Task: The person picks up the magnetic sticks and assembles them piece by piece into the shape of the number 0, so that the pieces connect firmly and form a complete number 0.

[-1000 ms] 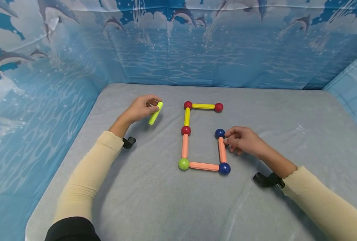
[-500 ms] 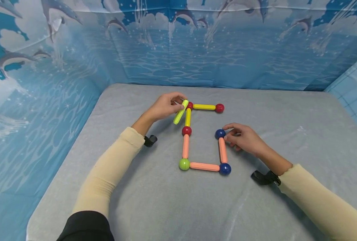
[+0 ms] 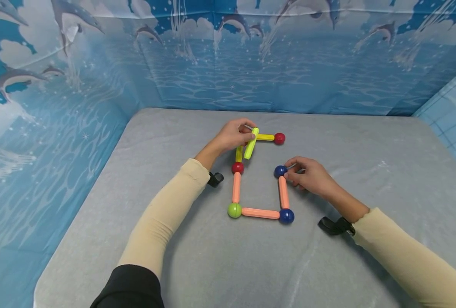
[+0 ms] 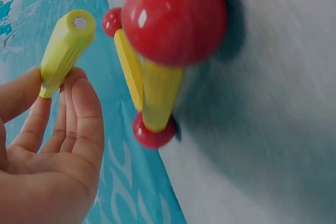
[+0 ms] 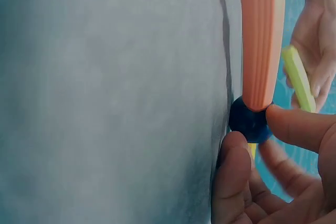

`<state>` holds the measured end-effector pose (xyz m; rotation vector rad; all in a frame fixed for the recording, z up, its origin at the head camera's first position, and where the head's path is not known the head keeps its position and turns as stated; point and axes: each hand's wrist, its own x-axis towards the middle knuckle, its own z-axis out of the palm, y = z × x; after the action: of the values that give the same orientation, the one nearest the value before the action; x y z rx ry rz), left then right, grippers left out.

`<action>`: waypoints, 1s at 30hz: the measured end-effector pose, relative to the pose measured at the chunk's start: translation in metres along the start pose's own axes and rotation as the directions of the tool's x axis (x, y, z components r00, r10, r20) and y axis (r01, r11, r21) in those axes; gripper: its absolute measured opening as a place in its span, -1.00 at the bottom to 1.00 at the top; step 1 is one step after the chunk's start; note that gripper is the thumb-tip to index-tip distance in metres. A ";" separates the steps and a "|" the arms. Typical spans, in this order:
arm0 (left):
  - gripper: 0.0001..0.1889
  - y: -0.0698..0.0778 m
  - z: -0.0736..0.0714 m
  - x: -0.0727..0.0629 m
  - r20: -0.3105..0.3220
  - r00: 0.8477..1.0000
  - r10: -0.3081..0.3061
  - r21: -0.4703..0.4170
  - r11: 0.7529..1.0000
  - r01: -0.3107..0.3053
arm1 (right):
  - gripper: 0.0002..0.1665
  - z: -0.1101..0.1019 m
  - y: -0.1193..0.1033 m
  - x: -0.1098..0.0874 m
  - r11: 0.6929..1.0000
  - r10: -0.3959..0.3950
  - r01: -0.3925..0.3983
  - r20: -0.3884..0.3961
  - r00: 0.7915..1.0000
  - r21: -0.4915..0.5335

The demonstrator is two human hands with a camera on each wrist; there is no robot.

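Note:
My left hand (image 3: 231, 137) pinches a lime-yellow magnetic rod (image 3: 251, 144) between thumb and fingers, above the far end of a flat figure of rods and balls. In the left wrist view a silvery magnet shows in the tip of that rod (image 4: 69, 45). My right hand (image 3: 311, 176) holds the far blue ball (image 3: 280, 171) with thumb and fingers. An orange rod (image 3: 283, 192) runs from this ball to a nearer blue ball (image 3: 286, 216). The left hand covers the far-left red ball in the head view; in the left wrist view that red ball (image 4: 152, 132) joins two yellow rods.
The figure continues through an orange rod (image 3: 260, 213), a green ball (image 3: 234, 210), another orange rod (image 3: 236, 188), a red ball (image 3: 237, 167) and a yellow rod (image 3: 265, 137) ending in a red ball (image 3: 279, 138). Grey cloth (image 3: 197, 256) covers the table; a dolphin-print curtain (image 3: 231, 77) hangs behind.
My left hand has carried the lime-yellow rod rightward, from left of the figure to over its far-left corner. The right hand stays at the far blue ball, its fingers shifting slightly.

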<state>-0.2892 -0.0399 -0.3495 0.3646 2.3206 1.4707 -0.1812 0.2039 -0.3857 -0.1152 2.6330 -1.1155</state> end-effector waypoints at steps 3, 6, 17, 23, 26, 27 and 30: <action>-0.66 0.003 0.009 0.006 0.008 1.000 -0.028 -0.032 0.999 0.028 | -0.58 0.002 0.000 -0.002 0.999 0.040 -0.040 0.004 0.999 -0.020; -0.66 0.007 0.015 0.011 0.016 0.999 -0.048 -0.061 0.997 0.049 | -0.60 0.003 -0.001 -0.006 0.996 0.090 -0.089 0.035 0.995 -0.029; -0.74 0.013 0.035 0.022 0.069 0.991 -0.113 -0.079 0.990 0.118 | -0.61 0.001 -0.002 -0.016 0.986 0.154 -0.164 0.204 0.967 0.036; -0.74 0.017 0.041 0.025 0.083 0.988 -0.133 -0.089 0.986 0.140 | -0.60 0.000 -0.001 -0.016 0.981 0.155 -0.177 0.231 0.961 0.081; -0.72 0.020 0.044 0.027 0.080 0.988 -0.136 -0.074 0.987 0.142 | -0.60 0.000 -0.001 -0.016 0.979 0.155 -0.182 0.241 0.958 0.094; -0.72 0.021 0.046 0.027 0.077 0.988 -0.137 -0.072 0.987 0.142 | -0.60 0.000 0.000 -0.016 0.978 0.158 -0.186 0.243 0.957 0.097; -0.71 0.024 0.050 0.028 0.079 0.987 -0.142 -0.077 0.986 0.148 | -0.60 0.000 0.000 -0.016 0.975 0.166 -0.196 0.243 0.956 0.103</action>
<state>-0.2922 0.0222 -0.3522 0.2181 2.1719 1.4526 -0.1662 0.2067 -0.3822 0.0209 2.3091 -1.1268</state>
